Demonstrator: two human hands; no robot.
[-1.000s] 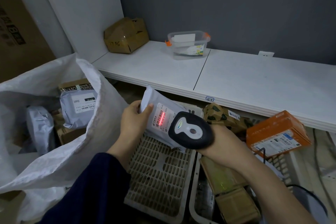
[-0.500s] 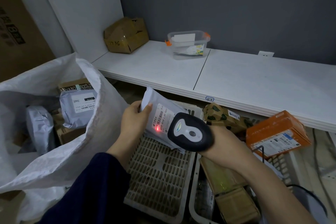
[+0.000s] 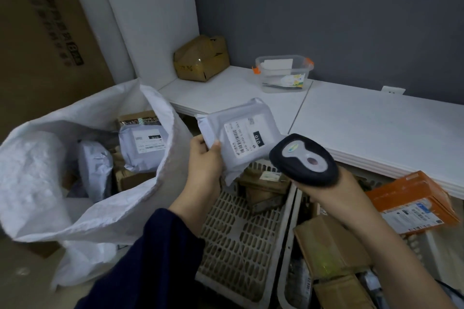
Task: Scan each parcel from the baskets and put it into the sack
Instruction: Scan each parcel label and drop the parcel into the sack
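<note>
A white shelf (image 3: 364,128) runs from 12 to 3 o'clock. A crumpled cardboard box (image 3: 200,61) sits on it in the corner at 12, with a clear plastic container (image 3: 283,74) near it toward 1. On the floor (image 3: 22,283), a white sack (image 3: 37,183) stands at 9 and slotted baskets (image 3: 238,246) at 6.

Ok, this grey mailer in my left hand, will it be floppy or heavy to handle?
Probably floppy: the grey mailer looks creased and soft. Likely light, since the left hand holds it by one edge alone. Its smooth plastic may be slippery.

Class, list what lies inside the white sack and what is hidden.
The white sack holds a labelled grey mailer, a taped brown box behind it, a second grey mailer and brown cartons beneath. Its near wall covers whatever lies deeper.
</note>
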